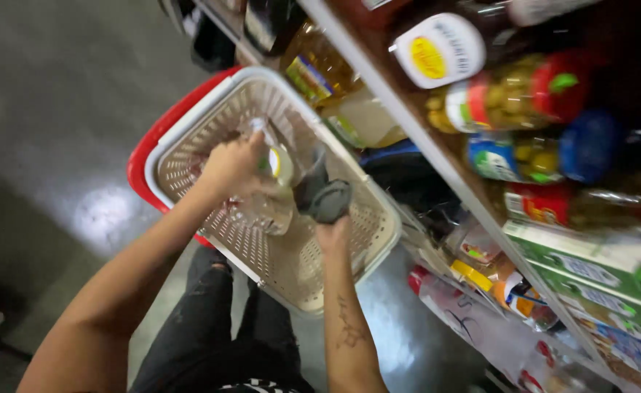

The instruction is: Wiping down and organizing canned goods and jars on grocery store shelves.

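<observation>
My left hand (229, 169) is closed around a clear bottle (275, 207) with a yellow-and-white label, holding it down inside a cream plastic shopping basket (189, 124). That basket is nested in a red one (142, 156). My right hand (333, 234), its forearm tattooed, grips the dark grey basket handle (327, 198) and carries the basket in front of my legs. Apart from the bottle, the basket's perforated bottom looks bare.
Store shelves (437, 153) run along the right, very close to the basket. They hold oil bottles (320, 69), jars of green olives (509, 98), a white-labelled sauce bottle (437, 51) and green cartons (590, 266). A grey polished floor (65, 109) lies to the left.
</observation>
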